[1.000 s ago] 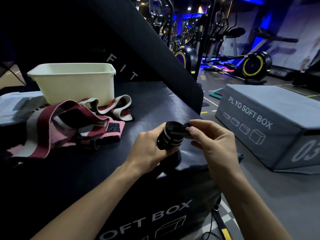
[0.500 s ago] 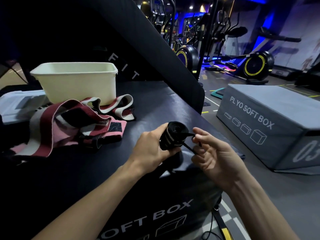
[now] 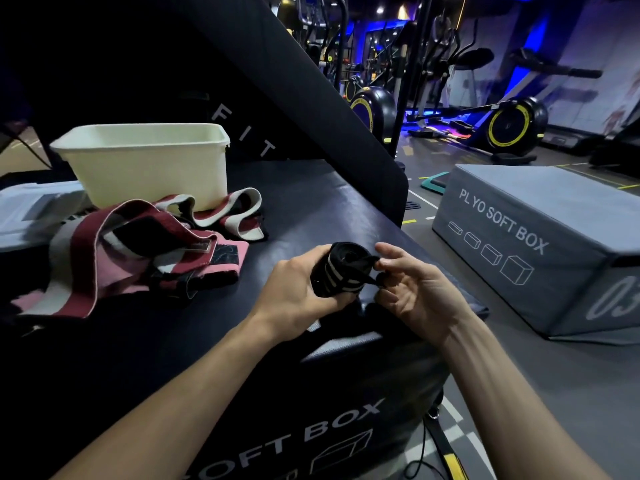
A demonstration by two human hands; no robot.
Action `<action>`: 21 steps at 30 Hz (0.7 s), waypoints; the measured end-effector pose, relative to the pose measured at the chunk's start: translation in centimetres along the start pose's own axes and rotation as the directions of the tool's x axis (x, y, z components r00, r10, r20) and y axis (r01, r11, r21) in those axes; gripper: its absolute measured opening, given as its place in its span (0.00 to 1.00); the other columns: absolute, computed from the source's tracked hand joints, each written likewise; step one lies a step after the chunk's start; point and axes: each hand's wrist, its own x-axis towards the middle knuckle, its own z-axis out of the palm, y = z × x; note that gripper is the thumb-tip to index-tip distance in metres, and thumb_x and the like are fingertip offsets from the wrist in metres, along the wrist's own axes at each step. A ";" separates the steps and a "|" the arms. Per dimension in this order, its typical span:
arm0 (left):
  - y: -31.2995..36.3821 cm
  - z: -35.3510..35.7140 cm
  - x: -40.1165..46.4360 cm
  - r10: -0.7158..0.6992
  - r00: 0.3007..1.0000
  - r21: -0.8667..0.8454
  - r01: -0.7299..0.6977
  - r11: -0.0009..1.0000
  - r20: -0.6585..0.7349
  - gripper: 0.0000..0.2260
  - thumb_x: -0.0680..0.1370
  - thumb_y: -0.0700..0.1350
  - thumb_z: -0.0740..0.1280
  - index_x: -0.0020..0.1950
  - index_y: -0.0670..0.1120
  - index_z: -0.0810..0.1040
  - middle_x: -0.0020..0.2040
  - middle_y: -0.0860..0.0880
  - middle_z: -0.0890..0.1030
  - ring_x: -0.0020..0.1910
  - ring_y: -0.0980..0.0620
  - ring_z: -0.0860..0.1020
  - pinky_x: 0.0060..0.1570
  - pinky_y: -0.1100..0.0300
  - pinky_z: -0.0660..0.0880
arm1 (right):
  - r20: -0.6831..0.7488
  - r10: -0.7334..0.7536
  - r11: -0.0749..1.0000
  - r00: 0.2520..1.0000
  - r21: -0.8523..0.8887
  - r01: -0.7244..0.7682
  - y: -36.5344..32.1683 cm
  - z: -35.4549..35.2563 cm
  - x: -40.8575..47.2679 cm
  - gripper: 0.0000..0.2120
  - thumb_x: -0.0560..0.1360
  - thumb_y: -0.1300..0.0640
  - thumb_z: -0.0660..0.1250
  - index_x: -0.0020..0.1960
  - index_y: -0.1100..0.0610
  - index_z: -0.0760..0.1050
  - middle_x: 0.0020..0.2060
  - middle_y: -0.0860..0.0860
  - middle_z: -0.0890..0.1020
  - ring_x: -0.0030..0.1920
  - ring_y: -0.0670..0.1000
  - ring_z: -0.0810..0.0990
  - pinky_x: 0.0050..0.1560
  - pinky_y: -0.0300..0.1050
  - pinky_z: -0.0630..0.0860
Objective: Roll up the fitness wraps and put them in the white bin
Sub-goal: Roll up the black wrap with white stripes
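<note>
head | left hand grips rolled black wrap | right hand pinches its thin strap

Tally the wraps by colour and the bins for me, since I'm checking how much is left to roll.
Black wrap with white stripes, rolled, gripped by the left hand, its strap end pinched by the right hand: 1
Maroon, pink and white wraps, loose in a tangled pile, separate count unclear: 1 pile
White bin: 1
Total: 3
</note>
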 end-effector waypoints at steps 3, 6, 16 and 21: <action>0.0 0.1 0.0 -0.007 1.000 -0.024 0.007 1.000 -0.005 0.26 0.70 0.52 0.81 0.66 0.54 0.79 0.53 0.58 0.86 0.54 0.61 0.83 0.57 0.52 0.79 | 0.077 -0.034 0.999 0.996 0.025 0.032 -0.5 -0.1 -0.6 0.20 0.67 0.69 0.71 0.56 0.55 0.79 0.38 0.51 0.80 0.31 0.46 0.75 0.30 0.38 0.69; -0.1 0.0 0.0 -0.013 1.000 -0.028 0.012 1.000 -0.011 0.26 0.70 0.52 0.81 0.66 0.53 0.79 0.53 0.57 0.86 0.54 0.61 0.83 0.57 0.51 0.80 | 0.182 -0.091 0.987 0.979 -0.117 0.113 -0.9 -0.4 -2.3 0.15 0.68 0.66 0.71 0.51 0.53 0.83 0.42 0.52 0.82 0.41 0.48 0.82 0.43 0.45 0.78; 0.2 -0.1 -0.1 0.001 1.000 -0.048 -0.001 0.999 -0.006 0.27 0.68 0.57 0.80 0.65 0.54 0.80 0.53 0.58 0.86 0.54 0.60 0.84 0.56 0.50 0.80 | 0.236 -0.590 0.351 0.772 -0.786 0.508 2.3 1.2 -3.8 0.19 0.69 0.67 0.78 0.53 0.49 0.84 0.46 0.45 0.80 0.40 0.47 0.82 0.44 0.36 0.77; 0.8 -0.2 -0.3 -0.004 1.000 -0.082 0.004 0.997 -0.004 0.28 0.67 0.59 0.75 0.65 0.53 0.80 0.51 0.57 0.86 0.53 0.63 0.83 0.55 0.56 0.80 | 0.249 -0.668 0.219 0.701 -0.835 0.505 2.7 2.2 -3.2 0.21 0.67 0.67 0.76 0.54 0.46 0.83 0.50 0.43 0.77 0.34 0.49 0.81 0.39 0.34 0.75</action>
